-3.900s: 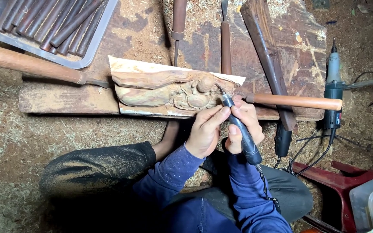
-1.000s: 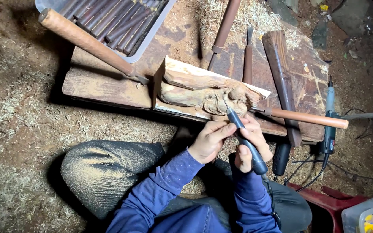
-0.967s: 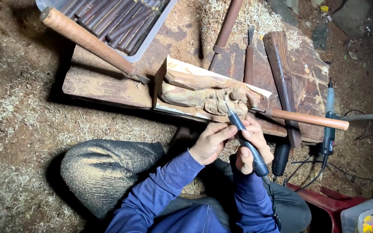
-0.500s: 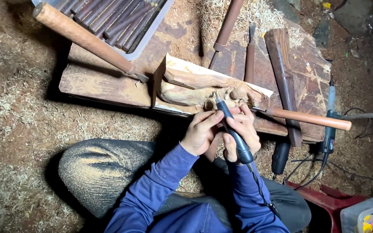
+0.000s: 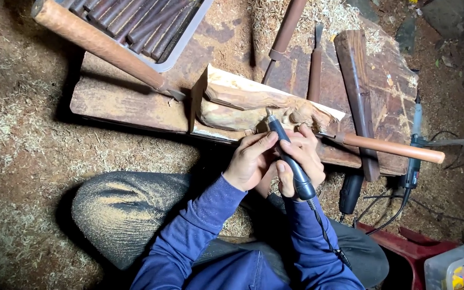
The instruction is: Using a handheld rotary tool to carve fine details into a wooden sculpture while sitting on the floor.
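Note:
A pale carved wood piece [image 5: 243,104] lies on a dark wooden work block [image 5: 130,102]. My right hand [image 5: 302,158] grips a dark corded rotary carving tool [image 5: 288,156], its tip touching the carving near its right end. My left hand [image 5: 251,161] rests against the tool's shaft and the carving's near edge, fingers curled, steadying it. Both blue sleeves reach up from the bottom of the view.
A grey tray of dark chisel handles [image 5: 135,24] sits at the top left. Long wooden-handled tools [image 5: 98,45] [image 5: 388,147] lie across the block. More chisels [image 5: 315,70], a dark mallet [image 5: 356,91], another corded tool [image 5: 414,145] and a red container [image 5: 420,258] lie right. Sawdust covers the floor.
Both hands and the rotary tool have moved up and left along the carving; the tool tip now sits further left. The view has shifted slightly.

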